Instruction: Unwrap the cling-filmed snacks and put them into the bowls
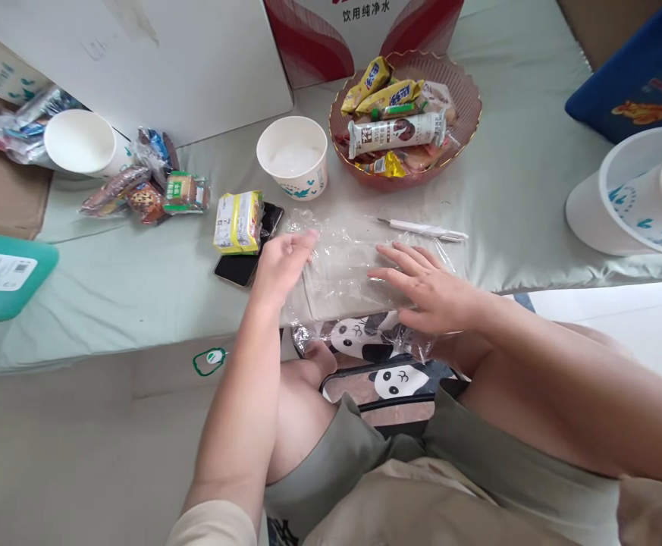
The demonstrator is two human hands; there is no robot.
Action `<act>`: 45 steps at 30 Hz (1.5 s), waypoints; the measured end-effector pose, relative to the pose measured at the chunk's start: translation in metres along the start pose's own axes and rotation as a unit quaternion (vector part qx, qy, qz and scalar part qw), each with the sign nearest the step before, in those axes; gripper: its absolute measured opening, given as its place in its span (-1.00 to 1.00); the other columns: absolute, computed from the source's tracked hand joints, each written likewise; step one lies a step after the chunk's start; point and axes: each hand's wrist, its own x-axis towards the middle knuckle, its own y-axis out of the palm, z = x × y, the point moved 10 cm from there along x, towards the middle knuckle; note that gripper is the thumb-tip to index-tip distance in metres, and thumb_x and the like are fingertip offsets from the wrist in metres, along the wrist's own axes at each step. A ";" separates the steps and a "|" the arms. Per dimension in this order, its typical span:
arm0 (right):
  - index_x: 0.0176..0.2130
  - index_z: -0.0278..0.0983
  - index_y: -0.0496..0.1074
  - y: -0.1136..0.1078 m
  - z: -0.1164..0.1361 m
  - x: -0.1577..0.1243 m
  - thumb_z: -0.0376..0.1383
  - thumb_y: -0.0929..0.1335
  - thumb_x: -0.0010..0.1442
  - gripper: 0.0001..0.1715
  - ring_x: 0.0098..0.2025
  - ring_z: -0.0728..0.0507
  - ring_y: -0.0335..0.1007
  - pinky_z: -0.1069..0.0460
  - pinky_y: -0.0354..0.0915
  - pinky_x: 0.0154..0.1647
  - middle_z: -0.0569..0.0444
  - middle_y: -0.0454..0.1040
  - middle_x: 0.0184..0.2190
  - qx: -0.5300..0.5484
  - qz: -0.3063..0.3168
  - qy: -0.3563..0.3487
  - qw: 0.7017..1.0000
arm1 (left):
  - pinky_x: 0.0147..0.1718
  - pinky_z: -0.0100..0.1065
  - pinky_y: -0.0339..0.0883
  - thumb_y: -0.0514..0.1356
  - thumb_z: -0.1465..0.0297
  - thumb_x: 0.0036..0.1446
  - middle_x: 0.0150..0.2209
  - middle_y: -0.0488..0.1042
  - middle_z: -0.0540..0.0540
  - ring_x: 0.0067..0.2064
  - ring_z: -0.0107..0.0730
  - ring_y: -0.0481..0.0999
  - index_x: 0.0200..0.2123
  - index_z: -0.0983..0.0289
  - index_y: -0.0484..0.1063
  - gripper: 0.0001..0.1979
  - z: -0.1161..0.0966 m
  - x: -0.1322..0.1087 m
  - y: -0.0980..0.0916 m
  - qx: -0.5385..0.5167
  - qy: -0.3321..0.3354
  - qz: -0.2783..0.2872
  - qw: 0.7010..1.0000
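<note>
A sheet of clear plastic film (345, 265) lies crinkled over a flat beige piece at the cloth-covered edge, its near end hanging down. My left hand (285, 265) is at the film's left side, fingers drawn together at its crumpled edge; the fingertips are slightly blurred. My right hand (430, 288) rests on the right part of the film with fingers spread. Just beyond it lies a slim white pen-like tool (421, 229) with a dark pointed tip. Beside my left hand, a yellow-and-white snack pack (238, 221) sits partly on a black phone (233, 269).
A white paper cup (293, 163) and a pink glass bowl (467, 114) of wrapped snacks stand behind the film. Wrapped snacks (147, 203) and another paper cup (80, 144) are at left. A white bin (586, 212) holding paper cups stands right. Boxes (194, 61) line the back.
</note>
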 end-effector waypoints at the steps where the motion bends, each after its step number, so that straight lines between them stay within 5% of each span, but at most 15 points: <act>1: 0.42 -0.23 0.24 0.000 -0.001 -0.001 -0.35 0.36 0.16 -0.14 0.57 -0.60 -0.20 -0.55 -0.05 0.46 -0.28 -0.08 0.56 0.004 -0.009 -0.002 1.000 | -0.58 -0.45 0.13 0.32 0.16 0.18 -0.57 0.41 -0.03 -0.56 -0.49 0.34 -0.50 0.23 0.39 -0.66 -0.002 -0.002 0.002 0.008 0.005 0.001 1.000; 10: 0.48 -0.20 0.12 0.008 -0.018 -0.006 -0.09 0.34 0.33 -0.16 0.59 -0.59 -0.29 -0.54 -0.01 0.46 -0.26 -0.18 0.58 0.021 -0.016 0.042 0.999 | -0.67 -0.40 -0.16 0.12 0.28 0.37 -0.78 0.14 -0.18 -0.72 -0.57 0.07 -0.49 0.21 0.32 -0.66 -0.029 -0.018 -0.049 -0.067 0.002 -0.196 0.978; 13: 0.38 -0.27 0.28 -0.003 -0.029 -0.005 -0.15 0.32 0.31 -0.28 0.55 -0.58 -0.09 -0.50 0.08 0.43 -0.28 0.05 0.52 0.010 -0.049 0.083 0.995 | -0.65 -0.35 -0.24 0.05 0.34 0.42 -0.78 0.11 -0.19 -0.72 -0.57 0.00 -0.46 0.20 0.26 -0.67 -0.033 -0.028 -0.066 -0.134 -0.025 -0.227 0.964; 17: 0.18 -0.33 0.42 -0.029 -0.045 -0.009 -0.13 0.25 0.35 -0.47 0.24 -0.51 0.38 -0.42 0.29 0.22 -0.31 0.50 0.15 0.045 -0.154 0.168 0.973 | -0.61 -0.29 -0.36 0.04 0.30 0.43 -0.76 0.04 -0.18 -0.71 -0.58 -0.11 -0.45 0.19 0.24 -0.67 -0.031 -0.036 -0.071 -0.214 -0.057 -0.217 0.951; 19: 0.20 -0.33 0.38 -0.039 -0.038 -0.011 -0.01 0.23 0.37 -0.40 0.14 -0.47 0.41 -0.37 0.31 0.15 -0.29 0.52 0.06 0.069 -0.201 0.147 0.966 | -0.60 -0.27 -0.37 0.03 0.28 0.45 -0.76 0.06 -0.17 -0.71 -0.57 -0.10 -0.43 0.18 0.24 -0.67 -0.033 -0.038 -0.073 -0.221 -0.034 -0.217 0.950; 21: 0.22 -0.29 0.36 -0.045 -0.008 -0.012 0.14 0.26 0.33 -0.28 0.14 -0.42 0.38 -0.32 0.29 0.15 -0.25 0.47 0.10 0.078 -0.221 0.030 0.972 | -0.59 -0.26 -0.36 0.01 0.27 0.47 -0.76 0.08 -0.18 -0.70 -0.57 -0.08 -0.42 0.18 0.24 -0.66 -0.034 -0.040 -0.073 -0.224 -0.018 -0.221 0.949; 23: 0.22 -0.23 0.37 -0.042 0.031 -0.017 0.16 0.32 0.28 -0.26 0.18 -0.39 0.33 -0.27 0.25 0.17 -0.21 0.42 0.16 0.063 -0.203 -0.111 0.971 | -0.58 -0.28 -0.36 0.00 0.27 0.49 -0.76 0.10 -0.18 -0.70 -0.58 -0.07 -0.41 0.19 0.23 -0.66 -0.033 -0.043 -0.074 -0.225 -0.016 -0.230 0.947; 25: 0.19 -0.18 0.41 -0.029 0.053 -0.019 -0.09 0.35 0.32 -0.49 0.15 -0.34 0.33 -0.21 0.22 0.13 -0.15 0.43 0.15 0.020 -0.153 -0.167 0.974 | -0.58 -0.31 -0.35 -0.01 0.29 0.49 -0.76 0.11 -0.19 -0.70 -0.60 -0.06 -0.41 0.20 0.23 -0.65 -0.032 -0.045 -0.075 -0.222 -0.026 -0.241 0.944; 29: -0.14 -0.20 0.52 -0.004 0.048 -0.013 -0.52 0.19 0.25 -0.59 -0.35 -0.12 0.28 -0.07 0.15 -0.20 0.00 0.52 -0.26 -0.063 -0.047 -0.109 0.991 | -0.60 -0.37 -0.33 -0.02 0.31 0.51 -0.76 0.12 -0.19 -0.70 -0.60 -0.04 -0.41 0.20 0.23 -0.64 -0.031 -0.049 -0.087 -0.218 -0.042 -0.270 0.937; 32: -0.29 -0.21 0.51 0.002 0.042 -0.014 -0.50 0.21 0.24 -0.66 -0.47 -0.06 0.15 -0.05 0.09 -0.31 0.04 0.49 -0.35 -0.055 -0.007 -0.101 0.993 | -0.62 -0.40 -0.30 -0.01 0.30 0.51 -0.76 0.14 -0.19 -0.70 -0.61 -0.03 -0.42 0.21 0.24 -0.63 -0.033 -0.052 -0.098 -0.207 -0.035 -0.289 0.934; 36: -0.36 -0.19 0.48 0.004 0.038 -0.017 -0.33 0.29 0.28 -0.78 -0.40 -0.07 0.35 -0.04 0.22 -0.27 0.07 0.53 -0.38 0.070 0.053 -0.116 0.989 | -0.64 -0.39 -0.36 -0.03 0.28 0.52 -0.76 0.11 -0.17 -0.71 -0.60 -0.10 -0.44 0.21 0.24 -0.60 -0.041 -0.058 -0.095 -0.236 -0.040 -0.239 0.941; 39: -0.27 -0.23 0.47 -0.022 0.004 -0.006 -0.14 0.29 0.33 -0.74 -0.33 -0.14 0.44 -0.09 0.34 -0.25 -0.02 0.56 -0.33 0.174 -0.065 0.003 0.983 | -0.66 -0.38 -0.47 -0.14 0.22 0.55 -0.77 -0.03 -0.17 -0.71 -0.57 -0.27 -0.46 0.19 0.19 -0.53 -0.047 -0.067 -0.083 -0.305 -0.069 -0.176 0.934; 41: -0.03 -0.28 0.44 -0.031 -0.019 0.000 -0.08 0.32 0.28 -0.61 -0.22 -0.20 0.51 -0.14 0.43 -0.21 -0.14 0.58 -0.16 0.240 -0.134 0.100 0.956 | -0.66 -0.37 -0.51 -0.21 0.18 0.55 -0.76 -0.15 -0.18 -0.69 -0.54 -0.39 -0.47 0.17 0.19 -0.49 -0.051 -0.073 -0.077 -0.341 -0.079 -0.149 0.925; 45: 0.44 -0.32 -0.02 -0.006 -0.008 0.022 0.00 0.42 0.17 0.08 -0.12 -0.25 0.58 -0.18 0.55 -0.17 -0.37 0.42 0.23 0.391 -0.071 0.130 0.909 | -0.67 -0.29 -0.61 -0.11 0.02 0.47 -0.74 -0.40 -0.20 -0.64 -0.50 -0.59 -0.49 0.13 0.17 -0.50 -0.050 -0.086 -0.080 -0.353 -0.056 -0.167 0.919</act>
